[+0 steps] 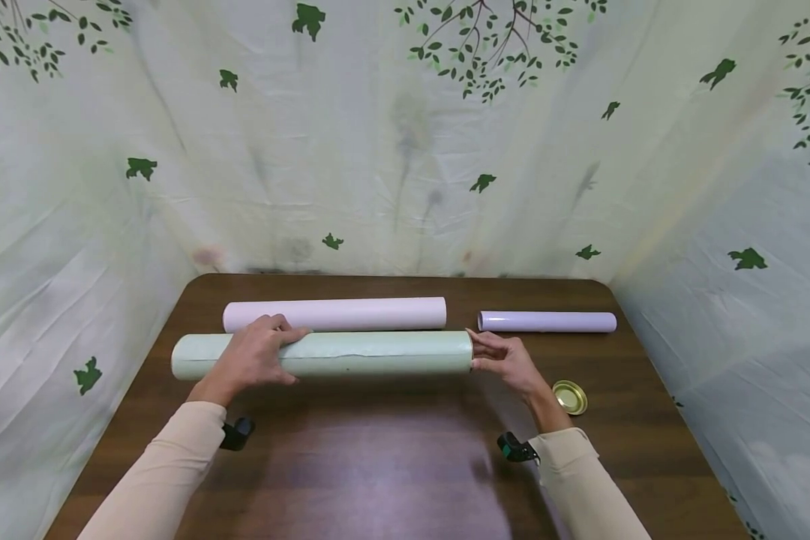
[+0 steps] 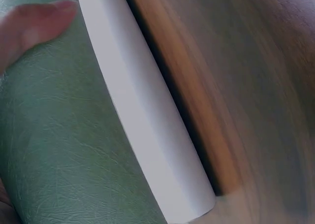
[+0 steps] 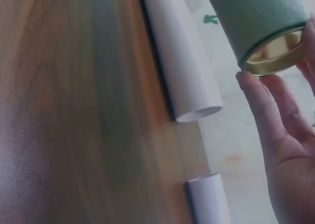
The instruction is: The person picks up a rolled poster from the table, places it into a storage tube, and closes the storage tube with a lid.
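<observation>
Left hand [image 1: 256,356] gripping green tube [image 1: 378,354] (lying flat); right hand [image 1: 506,360] at its end

We see a dark wooden surface [image 1: 391,480]. On it lie a green tube [image 1: 378,354], a pink tube [image 1: 351,313] just behind, a shorter lilac roll [image 1: 547,322] to the right, and a gold lid [image 1: 571,397] near the right edge.

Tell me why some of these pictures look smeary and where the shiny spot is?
Head view: sharp, with a pale glare patch on the table near the person. Left wrist view: the green tube is crisp, the table beyond it streaked with blur. Right wrist view: soft all over, the gold rim glinting.
</observation>
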`<act>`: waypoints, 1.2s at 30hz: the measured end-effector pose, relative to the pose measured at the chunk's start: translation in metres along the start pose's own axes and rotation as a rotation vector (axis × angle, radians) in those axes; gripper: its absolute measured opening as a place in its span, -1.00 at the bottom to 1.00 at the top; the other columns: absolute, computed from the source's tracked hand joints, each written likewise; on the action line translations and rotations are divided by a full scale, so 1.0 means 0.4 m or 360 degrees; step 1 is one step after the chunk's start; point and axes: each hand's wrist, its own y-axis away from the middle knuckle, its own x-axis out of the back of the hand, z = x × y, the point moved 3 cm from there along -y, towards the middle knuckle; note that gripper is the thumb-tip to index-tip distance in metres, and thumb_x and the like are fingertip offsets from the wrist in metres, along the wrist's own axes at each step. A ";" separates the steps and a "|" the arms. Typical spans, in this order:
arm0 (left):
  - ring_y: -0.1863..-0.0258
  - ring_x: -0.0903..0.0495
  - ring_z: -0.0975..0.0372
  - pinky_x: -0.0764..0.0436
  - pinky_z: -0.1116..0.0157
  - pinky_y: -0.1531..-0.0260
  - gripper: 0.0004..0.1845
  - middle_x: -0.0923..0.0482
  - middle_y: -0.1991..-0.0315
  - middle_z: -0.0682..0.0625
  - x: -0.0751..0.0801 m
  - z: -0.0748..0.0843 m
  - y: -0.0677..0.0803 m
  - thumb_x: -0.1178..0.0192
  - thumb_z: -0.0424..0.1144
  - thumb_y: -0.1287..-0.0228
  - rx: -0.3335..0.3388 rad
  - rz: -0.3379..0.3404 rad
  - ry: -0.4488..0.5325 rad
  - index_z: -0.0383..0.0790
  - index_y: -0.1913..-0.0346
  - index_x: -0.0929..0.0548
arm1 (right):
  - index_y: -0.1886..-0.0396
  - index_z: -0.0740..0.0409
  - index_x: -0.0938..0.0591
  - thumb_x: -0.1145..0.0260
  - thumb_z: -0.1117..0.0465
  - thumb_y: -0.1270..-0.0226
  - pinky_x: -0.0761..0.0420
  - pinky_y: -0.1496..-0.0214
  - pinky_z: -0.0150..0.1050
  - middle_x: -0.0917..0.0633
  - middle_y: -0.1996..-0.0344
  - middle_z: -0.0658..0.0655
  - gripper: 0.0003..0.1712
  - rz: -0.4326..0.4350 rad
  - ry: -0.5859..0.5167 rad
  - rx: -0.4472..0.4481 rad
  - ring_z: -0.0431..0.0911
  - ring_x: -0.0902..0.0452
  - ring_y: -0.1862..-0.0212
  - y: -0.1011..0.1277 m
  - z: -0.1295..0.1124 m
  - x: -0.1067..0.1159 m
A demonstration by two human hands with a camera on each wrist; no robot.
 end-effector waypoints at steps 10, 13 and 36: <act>0.31 -0.49 0.08 -0.52 0.10 0.30 -0.19 -0.49 0.31 -0.01 -0.012 -0.013 0.017 -0.65 -0.10 0.51 0.0102 -0.0127 0.0017 -0.23 -0.05 -0.68 | -0.27 0.57 -0.28 -0.44 0.45 -0.04 -0.62 0.08 -0.32 -0.60 -0.01 -0.01 -0.19 -0.0069 0.0089 -0.0078 -0.11 -0.60 -0.03 0.001 0.005 0.000; 0.30 -0.50 0.09 -0.52 0.09 0.27 -0.17 -0.49 0.30 0.00 -0.018 -0.014 0.019 -0.64 -0.09 0.48 0.0100 -0.0152 0.0042 -0.24 -0.08 -0.67 | -0.29 0.54 -0.31 -0.48 0.46 0.02 -0.63 0.10 -0.30 -0.59 -0.03 0.00 -0.15 -0.0086 0.0117 -0.0099 -0.11 -0.60 -0.03 0.002 0.001 0.003; 0.34 -0.46 0.12 -0.51 0.12 0.29 -0.17 -0.45 0.34 0.02 -0.017 -0.006 0.023 -0.67 -0.12 0.55 0.0027 -0.0091 0.0024 -0.26 -0.04 -0.69 | -0.19 0.65 -0.30 -0.47 0.60 0.19 -0.62 0.05 -0.25 -0.56 0.13 0.05 -0.15 0.0004 0.0078 0.0053 -0.20 -0.61 0.03 0.013 0.031 -0.007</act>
